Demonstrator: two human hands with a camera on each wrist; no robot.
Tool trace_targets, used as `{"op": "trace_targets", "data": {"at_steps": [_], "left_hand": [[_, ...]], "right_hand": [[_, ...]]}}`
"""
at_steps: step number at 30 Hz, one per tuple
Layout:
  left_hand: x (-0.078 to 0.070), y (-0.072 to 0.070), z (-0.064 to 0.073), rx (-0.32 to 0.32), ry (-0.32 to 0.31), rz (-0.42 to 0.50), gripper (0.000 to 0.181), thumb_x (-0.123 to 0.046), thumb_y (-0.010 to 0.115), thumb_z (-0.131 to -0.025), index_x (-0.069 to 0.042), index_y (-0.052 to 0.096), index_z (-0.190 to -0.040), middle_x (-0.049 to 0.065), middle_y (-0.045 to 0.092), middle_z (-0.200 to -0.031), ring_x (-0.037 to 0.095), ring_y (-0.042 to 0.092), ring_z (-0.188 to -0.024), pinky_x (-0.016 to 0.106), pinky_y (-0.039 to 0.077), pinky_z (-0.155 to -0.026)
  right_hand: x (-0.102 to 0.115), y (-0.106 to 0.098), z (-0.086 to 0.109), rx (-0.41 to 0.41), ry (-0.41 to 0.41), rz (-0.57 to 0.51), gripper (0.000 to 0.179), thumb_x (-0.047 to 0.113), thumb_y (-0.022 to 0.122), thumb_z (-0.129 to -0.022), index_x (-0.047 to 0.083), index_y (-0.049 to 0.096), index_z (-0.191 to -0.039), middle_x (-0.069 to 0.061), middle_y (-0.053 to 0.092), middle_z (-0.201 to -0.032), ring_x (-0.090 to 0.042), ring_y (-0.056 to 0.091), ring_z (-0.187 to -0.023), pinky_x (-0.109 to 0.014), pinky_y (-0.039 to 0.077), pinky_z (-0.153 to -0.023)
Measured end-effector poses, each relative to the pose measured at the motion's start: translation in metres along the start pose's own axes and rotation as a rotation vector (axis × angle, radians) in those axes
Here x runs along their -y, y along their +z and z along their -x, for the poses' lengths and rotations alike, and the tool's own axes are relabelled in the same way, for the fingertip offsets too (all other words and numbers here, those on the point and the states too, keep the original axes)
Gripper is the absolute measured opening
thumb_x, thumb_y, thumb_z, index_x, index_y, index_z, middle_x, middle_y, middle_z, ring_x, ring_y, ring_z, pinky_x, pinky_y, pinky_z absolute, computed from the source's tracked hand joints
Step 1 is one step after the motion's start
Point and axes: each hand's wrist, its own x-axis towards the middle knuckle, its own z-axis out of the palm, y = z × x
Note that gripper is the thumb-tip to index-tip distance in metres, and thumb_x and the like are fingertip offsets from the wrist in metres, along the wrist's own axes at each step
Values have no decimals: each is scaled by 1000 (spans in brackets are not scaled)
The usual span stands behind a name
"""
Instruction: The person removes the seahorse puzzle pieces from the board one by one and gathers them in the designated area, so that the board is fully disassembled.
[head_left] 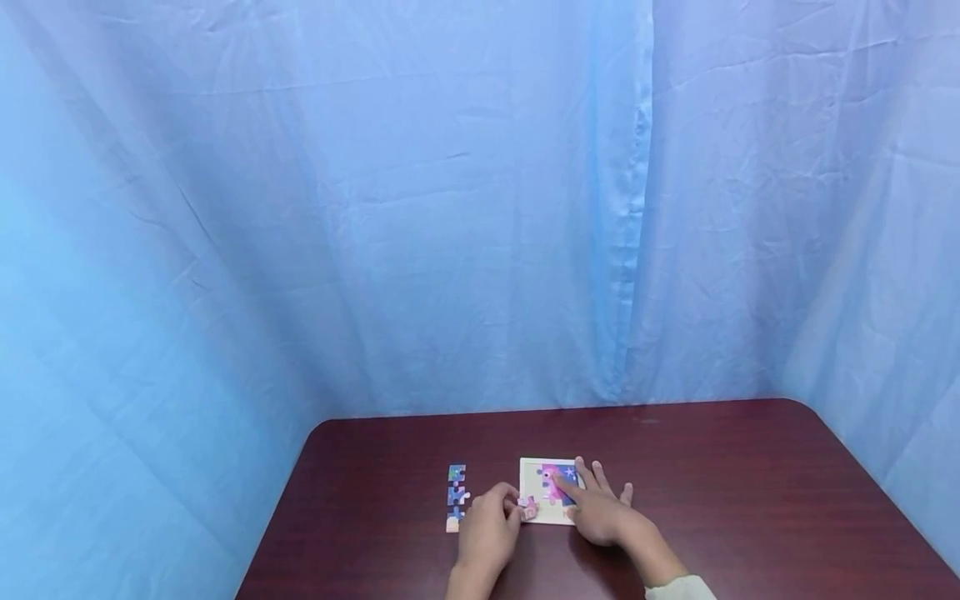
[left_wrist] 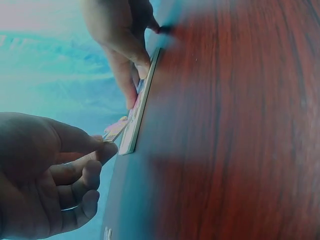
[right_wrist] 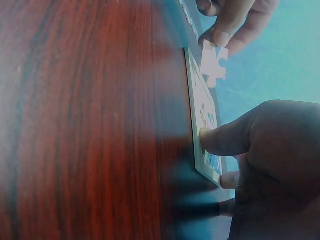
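Observation:
My left hand [head_left: 489,523] pinches a pink jigsaw piece [head_left: 529,509] between thumb and finger at the lower left of a pale puzzle tray [head_left: 531,479]. In the left wrist view that piece [left_wrist: 115,131] is tilted, its far end close to the tray's edge. Fitted pink and purple pieces [head_left: 568,492] fill part of the tray's right side. Over them lies my right hand [head_left: 602,510], fingers spread and extended, the index finger touching the pink picture. The right wrist view has the right thumb [right_wrist: 227,137] resting on the tray's near side.
Left of the tray, several loose blue jigsaw pieces [head_left: 456,495] stand in a column on the dark red wooden table [head_left: 712,483]. Light blue curtains [head_left: 465,250] hang behind the table and at both sides.

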Motion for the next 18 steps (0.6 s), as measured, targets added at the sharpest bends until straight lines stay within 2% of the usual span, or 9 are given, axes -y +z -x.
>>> {"op": "trace_targets", "data": {"at_steps": [7, 18], "left_hand": [[8, -7, -1, -7, -22, -25, 12, -11, 79, -85, -19, 79, -95, -17, 64, -70, -3, 49, -59, 25, 40, -56], [17, -17, 1, -47, -66, -69, 13, -9, 77, -84, -18, 79, -93, -15, 65, -73, 0, 54, -64, 29, 45, -60]], "right_hand": [[-1, 0, 1, 8, 0, 0, 55, 22, 58, -104, 26, 50, -158, -19, 14, -178, -48, 3, -165, -90, -5, -112], [-3, 3, 1, -20, -20, 7, 55, 21, 58, -103, 23, 51, -157, -21, 15, -177, -50, 5, -164, -91, -4, -111]]}}
